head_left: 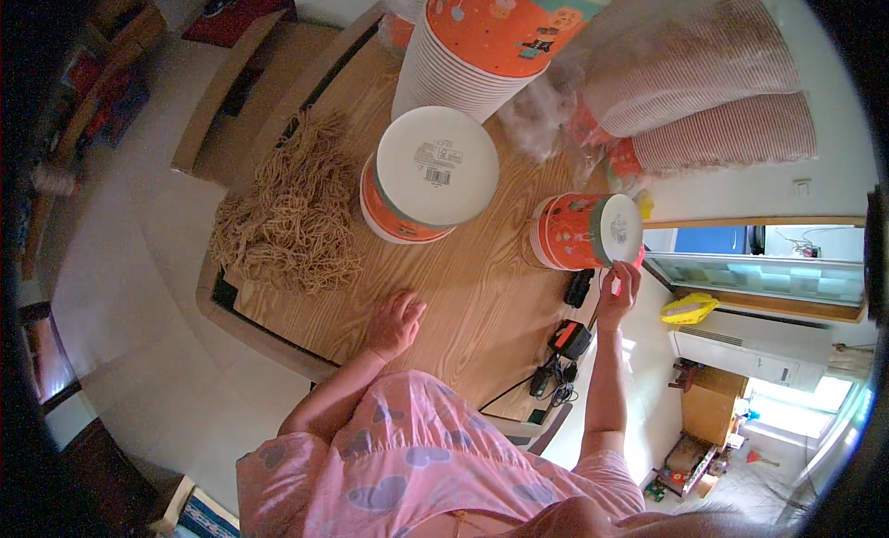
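My right hand [620,290] is at the near edge of an orange paper bucket [576,231] at the table's right side, its fingers closed on the edge by the white base. The bucket lies tilted, with white rims of others nested behind it. My left hand [396,327] rests on the wooden table [463,306] with nothing in it, fingers loosely apart. Ahead of it stands a short upside-down stack of orange paper buckets [437,168], white base up. A tangled heap of brown paper cord [292,214] lies to its left.
A tall stack of nested buckets [472,66] rises at the far side. Plastic-wrapped bucket stacks [694,84] lie at the far right. Black adapters and cables [560,357] sit along the right edge. A cardboard box [255,93] stands beyond the table's left edge.
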`<state>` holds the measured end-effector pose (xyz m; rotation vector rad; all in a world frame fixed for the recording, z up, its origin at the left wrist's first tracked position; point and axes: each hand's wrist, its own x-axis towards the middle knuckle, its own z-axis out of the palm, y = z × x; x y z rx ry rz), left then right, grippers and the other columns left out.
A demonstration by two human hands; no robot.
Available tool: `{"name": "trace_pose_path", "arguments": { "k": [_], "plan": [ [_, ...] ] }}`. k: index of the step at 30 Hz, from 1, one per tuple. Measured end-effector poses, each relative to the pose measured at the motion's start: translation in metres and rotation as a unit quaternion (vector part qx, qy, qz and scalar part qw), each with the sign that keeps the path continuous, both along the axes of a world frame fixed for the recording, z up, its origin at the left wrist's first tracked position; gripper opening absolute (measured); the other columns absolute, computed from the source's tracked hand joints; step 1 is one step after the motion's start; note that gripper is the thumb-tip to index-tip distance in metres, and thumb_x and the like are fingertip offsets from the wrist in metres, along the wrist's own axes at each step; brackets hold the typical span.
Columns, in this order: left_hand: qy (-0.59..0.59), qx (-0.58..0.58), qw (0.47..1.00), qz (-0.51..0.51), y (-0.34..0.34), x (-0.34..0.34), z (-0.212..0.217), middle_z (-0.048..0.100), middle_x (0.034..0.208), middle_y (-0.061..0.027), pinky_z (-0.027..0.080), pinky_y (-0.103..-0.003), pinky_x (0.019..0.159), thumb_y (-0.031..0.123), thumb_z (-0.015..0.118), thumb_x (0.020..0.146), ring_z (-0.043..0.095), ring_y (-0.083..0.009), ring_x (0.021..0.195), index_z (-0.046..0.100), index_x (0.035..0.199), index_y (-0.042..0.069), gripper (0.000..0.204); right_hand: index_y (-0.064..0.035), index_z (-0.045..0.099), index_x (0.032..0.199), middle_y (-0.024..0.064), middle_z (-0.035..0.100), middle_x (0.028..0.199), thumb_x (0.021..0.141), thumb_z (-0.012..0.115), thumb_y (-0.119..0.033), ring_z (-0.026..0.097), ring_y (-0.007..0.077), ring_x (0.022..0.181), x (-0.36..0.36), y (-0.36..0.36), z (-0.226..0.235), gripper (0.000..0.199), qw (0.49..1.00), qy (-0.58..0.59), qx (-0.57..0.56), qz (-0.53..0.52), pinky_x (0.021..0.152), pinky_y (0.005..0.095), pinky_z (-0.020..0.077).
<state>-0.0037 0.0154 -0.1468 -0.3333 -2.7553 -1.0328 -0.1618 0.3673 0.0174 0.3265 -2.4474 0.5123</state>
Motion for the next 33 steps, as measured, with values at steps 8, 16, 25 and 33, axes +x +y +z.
{"name": "trace_pose_path", "arguments": {
  "k": [8, 16, 25, 33],
  "plan": [
    [0.002, -0.006, 1.000, -0.004, -0.001, 0.000, 0.001, 0.045, 0.116, -0.0102, 0.037, -0.045, 0.088, 0.012, 0.062, 0.068, 0.043, -0.0305, 0.109, 0.049, 0.107, 0.012, 0.041, -0.0026, 0.060, 0.096, 0.0127, 0.057, 0.091, 0.072, 0.058, 0.007, 0.055, 0.0265, 0.087, -0.001, -0.005, 0.000, 0.026, 0.999, -0.003, 0.031, 0.005, 0.077, 0.0347, 0.0464],
    [-0.001, -0.010, 1.000, -0.001, 0.000, 0.000, -0.001, 0.045, 0.117, -0.0096, 0.037, -0.045, 0.087, 0.013, 0.062, 0.068, 0.043, -0.0293, 0.110, 0.049, 0.106, 0.012, 0.041, -0.0032, 0.059, 0.096, 0.0132, 0.057, 0.093, 0.074, 0.058, 0.005, 0.054, 0.0279, 0.088, 0.000, -0.003, -0.007, 0.024, 1.000, -0.018, 0.011, 0.005, 0.078, 0.0356, 0.0447],
    [-0.006, -0.014, 1.000, -0.003, 0.000, 0.001, -0.003, 0.045, 0.118, -0.0096, 0.036, -0.046, 0.088, 0.015, 0.063, 0.067, 0.043, -0.0294, 0.110, 0.050, 0.107, 0.013, 0.043, -0.0029, 0.060, 0.097, 0.0128, 0.056, 0.092, 0.073, 0.057, 0.006, 0.054, 0.0271, 0.087, 0.001, -0.006, -0.005, 0.026, 0.999, -0.034, -0.004, 0.004, 0.078, 0.0346, 0.0449],
    [-0.023, 0.006, 1.000, -0.012, 0.003, 0.003, -0.010, 0.044, 0.119, -0.0111, 0.035, -0.046, 0.090, 0.014, 0.063, 0.068, 0.041, -0.0311, 0.110, 0.049, 0.109, 0.012, 0.043, -0.0038, 0.059, 0.098, 0.0139, 0.057, 0.096, 0.075, 0.058, 0.001, 0.054, 0.0294, 0.092, 0.003, -0.002, -0.015, 0.024, 0.998, -0.054, -0.006, -0.015, 0.081, 0.0367, 0.0445]
  ]
}}
